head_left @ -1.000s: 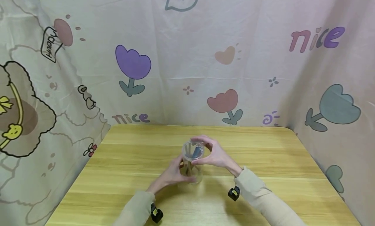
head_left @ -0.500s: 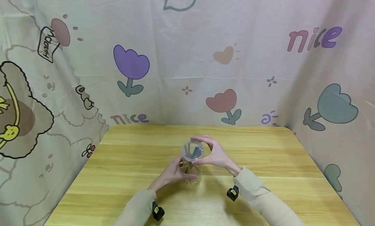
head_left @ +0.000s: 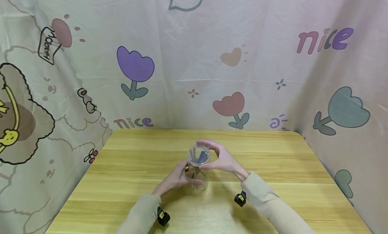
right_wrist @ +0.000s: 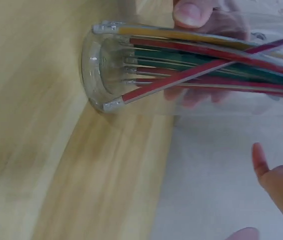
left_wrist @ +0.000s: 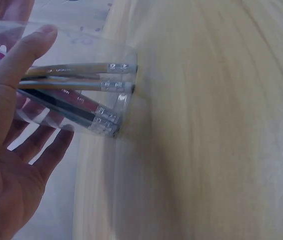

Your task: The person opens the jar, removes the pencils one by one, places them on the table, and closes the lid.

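Note:
A clear cylindrical jar (head_left: 204, 176) stands upright in the head view, with several pencils (right_wrist: 181, 67) inside. Their eraser ends point down at the jar's base in both wrist views; red, green and yellow barrels show. My left hand (head_left: 177, 178) grips the jar's lower body from the left, thumb across the near side. At the top, my right hand (head_left: 224, 159) holds the round clear lid (head_left: 194, 156) by its edge, with thumb in front and fingers behind. Some right fingers (right_wrist: 261, 160) stretch out free beside the jar in the right wrist view.
The jar's base is at the surface of a wooden table (head_left: 136, 166), around its middle. A patterned cloth (head_left: 182, 58) hangs behind the table and along both sides. Each sleeve cuff carries a small black camera (head_left: 240, 198).
The head view has swung very slightly to the right. Both hands keep the same grip on the jar and lid, nearly in place.

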Available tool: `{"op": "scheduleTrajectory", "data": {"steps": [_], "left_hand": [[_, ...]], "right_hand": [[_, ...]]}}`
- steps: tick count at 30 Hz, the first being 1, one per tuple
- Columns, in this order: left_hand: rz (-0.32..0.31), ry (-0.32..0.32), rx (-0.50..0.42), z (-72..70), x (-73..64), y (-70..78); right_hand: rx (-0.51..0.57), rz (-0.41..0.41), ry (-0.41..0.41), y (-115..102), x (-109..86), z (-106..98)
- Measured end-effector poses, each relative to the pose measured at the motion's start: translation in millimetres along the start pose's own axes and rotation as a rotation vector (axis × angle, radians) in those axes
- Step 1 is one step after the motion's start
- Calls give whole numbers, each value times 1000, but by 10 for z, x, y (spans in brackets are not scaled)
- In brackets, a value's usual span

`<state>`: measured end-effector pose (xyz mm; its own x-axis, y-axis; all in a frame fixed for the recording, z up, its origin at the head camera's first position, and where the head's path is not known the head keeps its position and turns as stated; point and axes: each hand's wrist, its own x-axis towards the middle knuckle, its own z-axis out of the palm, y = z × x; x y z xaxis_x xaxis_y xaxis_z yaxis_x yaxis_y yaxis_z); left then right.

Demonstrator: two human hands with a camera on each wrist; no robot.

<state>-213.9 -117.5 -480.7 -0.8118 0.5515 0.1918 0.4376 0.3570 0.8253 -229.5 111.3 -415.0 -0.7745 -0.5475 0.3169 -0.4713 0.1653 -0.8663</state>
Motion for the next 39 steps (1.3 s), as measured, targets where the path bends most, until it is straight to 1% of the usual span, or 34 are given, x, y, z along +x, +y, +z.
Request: {"op": "scheduleTrajectory", "data": {"steps": [2,4,8,11,15,20,23,27,30,35,39], "left_hand": [[12,6,10,6,-1,-4],[27,13,19,12,0,-9],[57,12,26,20,9,-22],[61,1,21,20,13,-28],[37,-4,16,14,11,-32],[2,-7,6,10,7,-29],[-5,-13,1,10,4,-24],[2,-28,-9,3,4,-13],[-5,-39,-19,-5,5,-1],[-40,-42,-30,-12,4,20],[-39,-42,-30,-12,6,14]], "right_hand": [[-41,23,-6,-40,-20,18],[-93,21,1,-80,-31,44],[-209,-16,73,-138,-26,113],[-225,-44,134,-153,-19,146],[-178,-45,160,-164,-22,148],[-115,-24,158,-157,-37,131],[-76,-8,146,-140,-46,121],[-20,0,114,-98,-42,100],[24,-10,84,-64,-24,73],[69,-36,24,-28,20,26],[97,-31,-23,-47,18,15]]}}
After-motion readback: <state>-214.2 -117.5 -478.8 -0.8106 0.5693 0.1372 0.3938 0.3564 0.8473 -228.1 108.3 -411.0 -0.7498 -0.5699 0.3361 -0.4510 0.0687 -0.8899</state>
